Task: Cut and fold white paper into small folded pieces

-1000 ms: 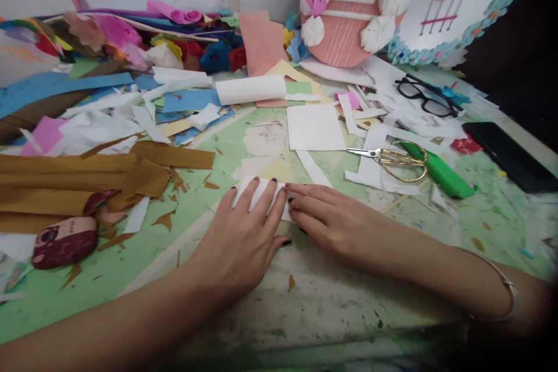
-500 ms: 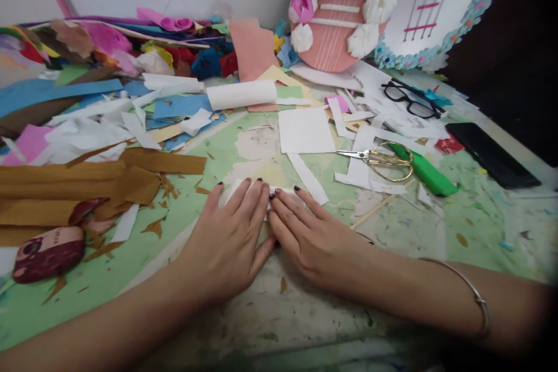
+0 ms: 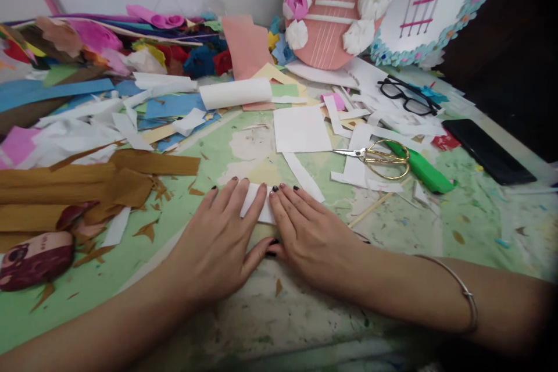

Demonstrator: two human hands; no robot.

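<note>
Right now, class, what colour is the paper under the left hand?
White: the head view best shows that paper between the fingers.

No text can be read with certainty. The one marking that looks like lettering stands on the maroon and pink rounded object (image 3: pixel 37 264) at the lower left of the frame, close to the picture's edge: a short row of small dark characters (image 3: pixel 49 240) on its pale pink part, to the right of a dark printed shape (image 3: pixel 17 252). The characters are too small and blurred to give a word, brand or number.
</note>
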